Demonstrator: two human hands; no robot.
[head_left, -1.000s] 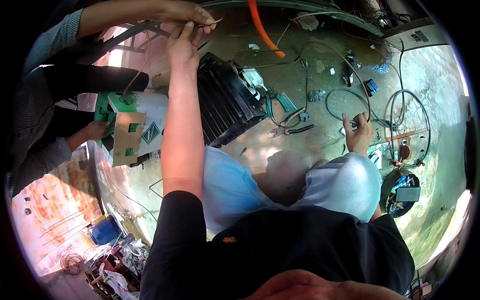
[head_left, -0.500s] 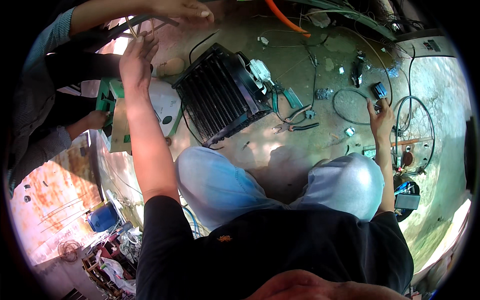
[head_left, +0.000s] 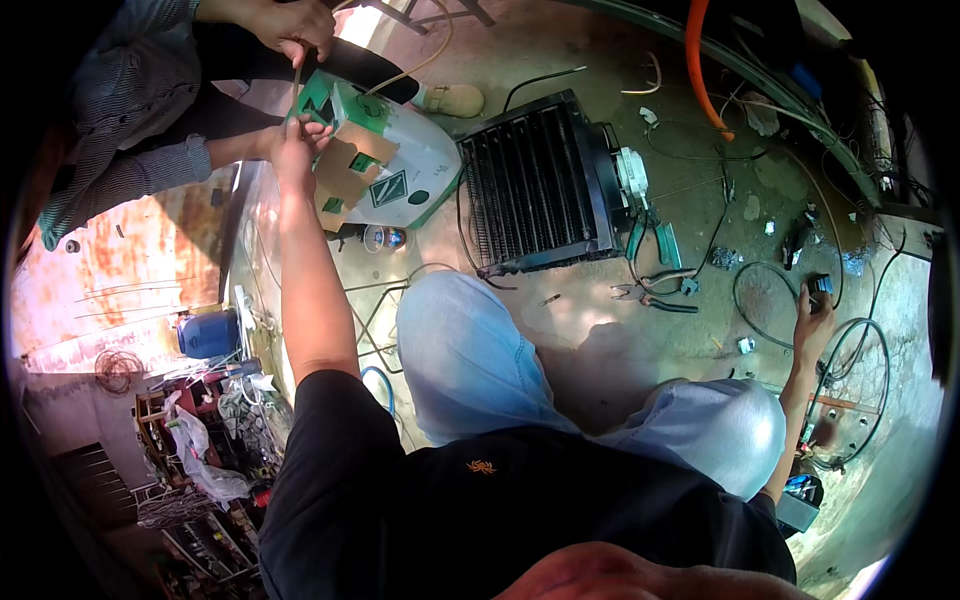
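My left hand (head_left: pixel 294 160) is reached out to the upper left, fingers closed on the lower end of a thin brownish tube (head_left: pixel 297 92). A co-worker's hand (head_left: pixel 292 25) grips that tube higher up, and their other hand (head_left: pixel 262 143) is close against mine, so the fingers partly overlap. Just beside them lies a white and green canister (head_left: pixel 415 150) with a piece of brown cardboard (head_left: pixel 350 170) on it. Out to the right, my right hand (head_left: pixel 814 325) is closed around a small dark blue-black block (head_left: pixel 820 286) near the floor.
A black finned condenser unit (head_left: pixel 535 185) with a pale motor (head_left: pixel 632 172) stands ahead of my knees. Pliers (head_left: pixel 655 290) lie right of it. A loop of dark cable (head_left: pixel 765 305) and an orange hose (head_left: pixel 695 65) are on the right. A glass jar (head_left: pixel 384 238) sits by the canister.
My view has turned left. My left hand has come down beside the canister, meeting the co-worker's hand. The co-worker's upper hand now grips the tube. My right hand still holds the block.
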